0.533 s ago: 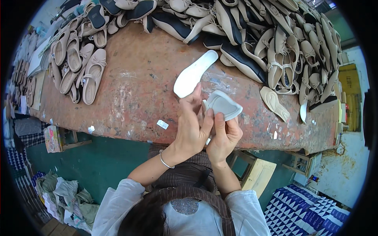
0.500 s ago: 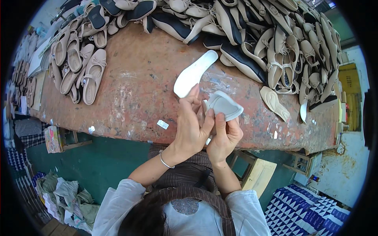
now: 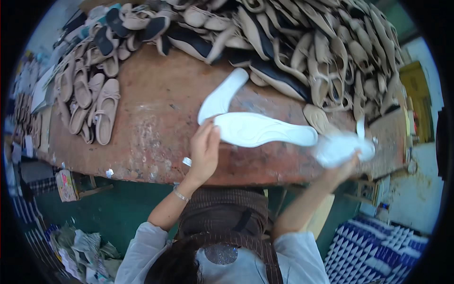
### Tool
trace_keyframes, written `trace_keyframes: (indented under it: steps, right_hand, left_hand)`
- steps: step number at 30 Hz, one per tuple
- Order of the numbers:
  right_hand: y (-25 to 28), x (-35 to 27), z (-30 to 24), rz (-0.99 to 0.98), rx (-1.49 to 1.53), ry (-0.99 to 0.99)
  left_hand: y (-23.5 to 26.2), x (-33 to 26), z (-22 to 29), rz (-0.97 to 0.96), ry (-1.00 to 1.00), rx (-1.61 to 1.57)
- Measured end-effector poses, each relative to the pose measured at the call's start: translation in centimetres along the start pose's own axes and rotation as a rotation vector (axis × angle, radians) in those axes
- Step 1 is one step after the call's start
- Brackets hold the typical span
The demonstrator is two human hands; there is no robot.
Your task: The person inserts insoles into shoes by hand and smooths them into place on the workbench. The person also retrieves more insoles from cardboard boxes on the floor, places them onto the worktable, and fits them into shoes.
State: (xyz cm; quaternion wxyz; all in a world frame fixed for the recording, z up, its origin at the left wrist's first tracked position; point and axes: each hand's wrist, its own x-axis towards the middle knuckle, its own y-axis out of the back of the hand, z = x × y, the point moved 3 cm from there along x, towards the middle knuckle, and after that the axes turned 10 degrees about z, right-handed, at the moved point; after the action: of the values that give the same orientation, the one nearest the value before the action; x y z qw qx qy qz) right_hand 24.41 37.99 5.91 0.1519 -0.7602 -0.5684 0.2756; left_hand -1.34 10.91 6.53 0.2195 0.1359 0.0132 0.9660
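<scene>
A white insole (image 3: 262, 130) stretches sideways above the table, its wide end pinched in my left hand (image 3: 204, 149). Off to the right, my right hand (image 3: 347, 165) is smeared by motion. A blurred white piece (image 3: 338, 147) is at its fingers, seemingly gripped; its exact shape does not show. Behind the held insole, a second white insole (image 3: 224, 92) rests slantwise on the table (image 3: 156, 109), partly covered by the first. Close to the blurred piece lies a beige insole (image 3: 316, 118), partly hidden.
Beige shoes with dark soles (image 3: 283, 52) are heaped along the back and right. More beige shoes (image 3: 108, 109) stand at the left. A small white label (image 3: 187, 162) lies beside my left wrist. Below the front edge are a wooden stool (image 3: 321, 213) and a heap of cloth (image 3: 85, 248).
My hands have come apart from the bent pale piece they held together. The left now holds a flat white insole; the right has swung far right with a white piece. The view has shifted slightly.
</scene>
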Motion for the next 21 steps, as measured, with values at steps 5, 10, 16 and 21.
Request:
trace_keyframes:
  steps: [5, 10, 16, 21]
  right_hand:
    - [9.9, 4.7, -3.5, -0.076, 0.150, -0.106]
    - [8.9, -2.2, 3.0, -0.176, -0.115, -0.448]
    - [3.3, -10.8, 12.7, -0.282, 0.096, -0.925]
    - [1.2, -11.2, 12.1, -0.421, 0.075, -0.936]
  left_hand:
    - [-3.2, 6.5, -8.5, -0.405, 0.049, 0.760]
    - [-1.9, 19.7, -4.5, -0.160, -0.183, 0.914]
    - [9.0, 35.2, -7.3, 0.200, -0.347, 1.234]
    - [18.4, 29.5, -8.9, 0.543, -0.229, 0.564]
